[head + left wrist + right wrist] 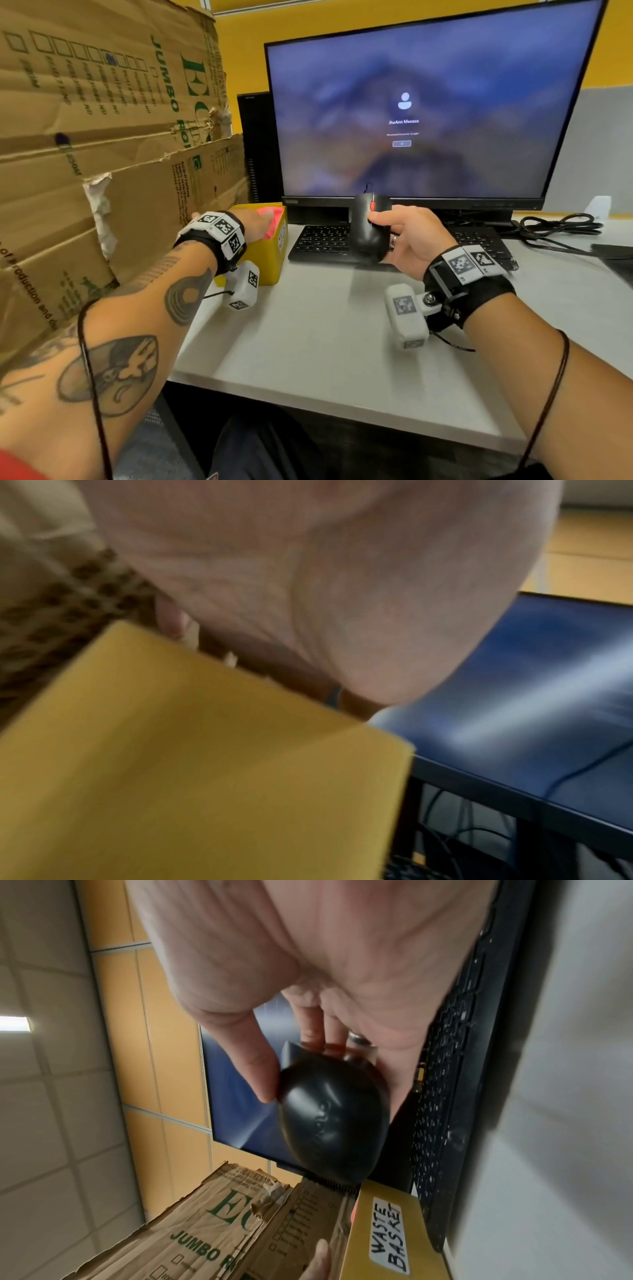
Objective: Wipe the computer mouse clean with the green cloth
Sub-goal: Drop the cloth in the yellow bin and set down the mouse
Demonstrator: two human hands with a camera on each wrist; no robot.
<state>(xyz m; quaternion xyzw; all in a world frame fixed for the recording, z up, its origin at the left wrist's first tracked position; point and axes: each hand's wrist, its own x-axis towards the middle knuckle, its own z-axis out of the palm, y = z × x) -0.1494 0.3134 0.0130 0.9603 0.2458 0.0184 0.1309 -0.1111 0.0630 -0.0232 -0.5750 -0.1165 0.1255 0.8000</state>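
1. Yellow box [265, 263] sat on the white desk [308, 335], left of the keyboard [318, 240], against the cardboard sheets [102, 137]. A handwritten label on its side read "WASTE BASKET" in the right wrist view.
2. Inside the box: something pink-red [272, 219] showed at the top. Rest of the contents hidden by the hand and the walls.
3. Green cloth: not seen in any view.
4. Left hand [255, 222] reached forward over and into the box opening, forearm extended, palm down. Fingers were hidden inside the box; left wrist view was blurred, so whether they held anything could not be told.
5. Right hand [411, 236] held the black computer mouse [370, 229] lifted off the desk, above the keyboard and in front of the monitor [428, 109].
6. Grip: thumb [253, 1064] on one side of the mouse, the other fingers curled round the opposite side, ring visible on one finger. Mouse top faced the head camera, red scroll wheel [372, 205] toward the screen.
7. Mouse cable ran up from its front end toward the monitor base.
8. Monitor was lit, showing a login screen. A black cable bundle [561, 226] lay on the desk at far right.
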